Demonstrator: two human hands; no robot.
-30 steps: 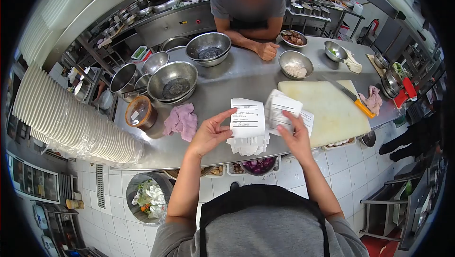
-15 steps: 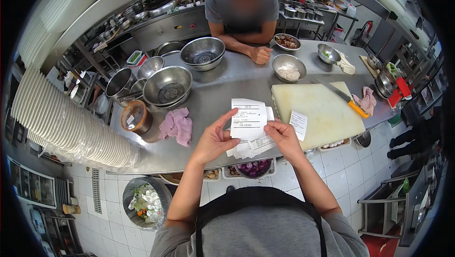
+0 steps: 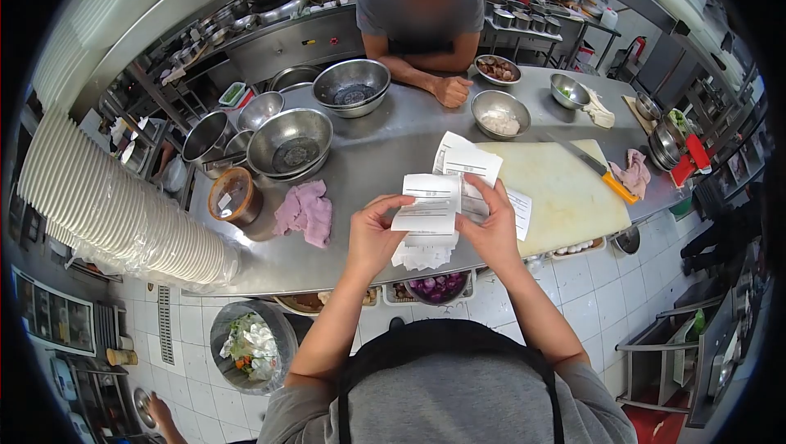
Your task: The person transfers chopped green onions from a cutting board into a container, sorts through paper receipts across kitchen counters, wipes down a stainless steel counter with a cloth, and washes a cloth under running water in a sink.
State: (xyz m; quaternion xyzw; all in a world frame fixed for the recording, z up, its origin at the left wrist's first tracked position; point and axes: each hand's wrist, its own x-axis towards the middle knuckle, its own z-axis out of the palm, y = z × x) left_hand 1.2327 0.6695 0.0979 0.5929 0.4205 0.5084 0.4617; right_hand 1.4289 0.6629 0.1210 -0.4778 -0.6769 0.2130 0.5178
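Several printed paper slips are between my two hands, above the front edge of the steel counter. My left hand [image 3: 377,231] pinches the left edge of a white receipt [image 3: 430,205], thumb below and fingers above. With thumb and fingers, my right hand [image 3: 490,219] grips a second receipt [image 3: 471,159], which fans out up and to the right; its thumb also touches the first slip's right edge. Below them a stack of crumpled paper slips [image 3: 422,257] lies on the counter. Another printed slip [image 3: 521,213] rests on the cutting board [image 3: 561,190], partly behind my right hand.
A knife with an orange handle [image 3: 620,188] lies on the board. Metal bowls [image 3: 288,145], a brown-filled tub [image 3: 235,192] and a pink cloth [image 3: 304,211] stand left. Across the counter [image 3: 368,165] a person leans on folded arms [image 3: 449,90]. A waste bin [image 3: 254,346] stands below.
The single held receipt has become a spread of slips, one now fanned up to the right in my right hand. At lower left, another person's hand with a round metal item has appeared.
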